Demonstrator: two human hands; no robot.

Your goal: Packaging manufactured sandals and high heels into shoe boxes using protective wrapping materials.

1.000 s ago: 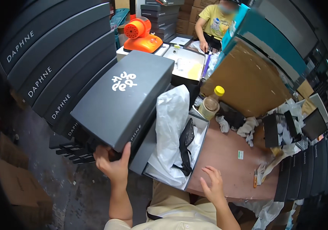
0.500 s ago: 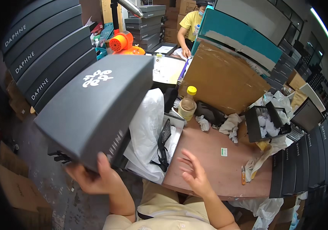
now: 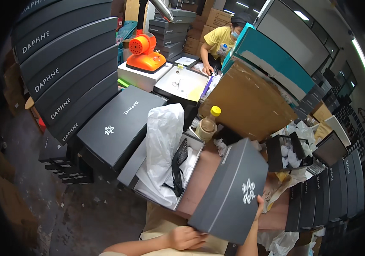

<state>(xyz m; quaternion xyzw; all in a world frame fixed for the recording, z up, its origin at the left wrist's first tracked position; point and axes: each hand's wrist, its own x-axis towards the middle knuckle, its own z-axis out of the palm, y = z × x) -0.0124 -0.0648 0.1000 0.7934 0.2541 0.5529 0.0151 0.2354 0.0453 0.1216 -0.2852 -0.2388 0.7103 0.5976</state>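
Observation:
A dark grey shoebox [image 3: 229, 192] with a white flower mark is tilted up in front of me, over the table's near edge. My left hand [image 3: 187, 237] grips its near left corner with curled fingers. At its right edge my right hand [image 3: 259, 208] holds it, mostly hidden behind. I cannot tell whether it is a whole box or only a lid. Just left of it lies an open shoebox [image 3: 127, 174] without a lid. Inside are white tissue paper [image 3: 162, 136] and a black strappy shoe [image 3: 178, 166].
A closed shoebox [image 3: 120, 123] lies at left, beside a tall shoebox stack [image 3: 73, 70]. Behind stand an orange fan-like device [image 3: 146, 55], a yellow-capped bottle [image 3: 208, 124] and a brown cardboard panel [image 3: 250, 100]. More shoeboxes [image 3: 325, 192] line the right. A co-worker [image 3: 218, 40] works beyond.
The shoebox lifted at my left appears to have swung across to the right, in front of me. My right hand was empty with fingers spread; now it holds the box too. The view has shifted.

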